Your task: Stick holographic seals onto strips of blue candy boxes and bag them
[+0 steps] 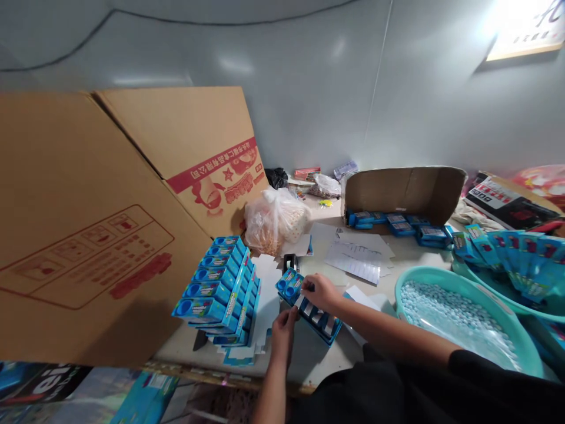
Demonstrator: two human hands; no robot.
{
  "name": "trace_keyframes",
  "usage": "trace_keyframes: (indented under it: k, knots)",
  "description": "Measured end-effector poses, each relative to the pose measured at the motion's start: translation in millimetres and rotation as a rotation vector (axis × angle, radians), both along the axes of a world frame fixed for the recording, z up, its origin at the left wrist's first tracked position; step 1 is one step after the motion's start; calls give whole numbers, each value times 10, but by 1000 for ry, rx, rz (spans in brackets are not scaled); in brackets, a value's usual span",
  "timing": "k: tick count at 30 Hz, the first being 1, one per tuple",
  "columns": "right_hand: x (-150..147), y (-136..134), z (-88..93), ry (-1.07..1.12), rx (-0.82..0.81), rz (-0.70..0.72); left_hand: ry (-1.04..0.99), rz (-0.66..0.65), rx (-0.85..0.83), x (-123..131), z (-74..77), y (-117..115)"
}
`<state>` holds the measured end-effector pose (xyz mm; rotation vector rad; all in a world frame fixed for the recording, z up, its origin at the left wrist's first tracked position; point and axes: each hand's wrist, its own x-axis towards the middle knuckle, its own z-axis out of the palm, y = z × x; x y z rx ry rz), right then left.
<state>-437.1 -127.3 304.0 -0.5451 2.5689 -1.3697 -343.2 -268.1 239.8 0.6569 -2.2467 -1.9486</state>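
Note:
A long blue display box [327,340] lies slantwise on the table, holding a row of small blue boxes; those at its far end show round blue openings. My right hand [321,292] reaches over its middle from the right, thumb and fingers pinched at a small white flap or slip [299,301]. At the box's near left edge, my left hand [285,325] has its fingers closed beside the same white piece; what they grip is partly hidden. To the left stands a stack of filled blue display boxes [220,288].
Large cardboard cartons [212,147] rise at left. Behind sit a tied plastic bag [276,221], a black tape dispenser [289,262] and papers [357,256]. At right are an open carton [404,185] of blue packs and a teal basin [523,347] of small pale-blue pieces.

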Motion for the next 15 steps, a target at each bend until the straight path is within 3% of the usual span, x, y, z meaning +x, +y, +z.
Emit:
trace_keyframes:
  k: [9,15]
  knots:
    - [-78,-11,-87,-133,-114,-48,116,19,-181,39,192,-19]
    - [-15,-39,-88,-97,-85,-87,36,38,-122,6,124,-80]
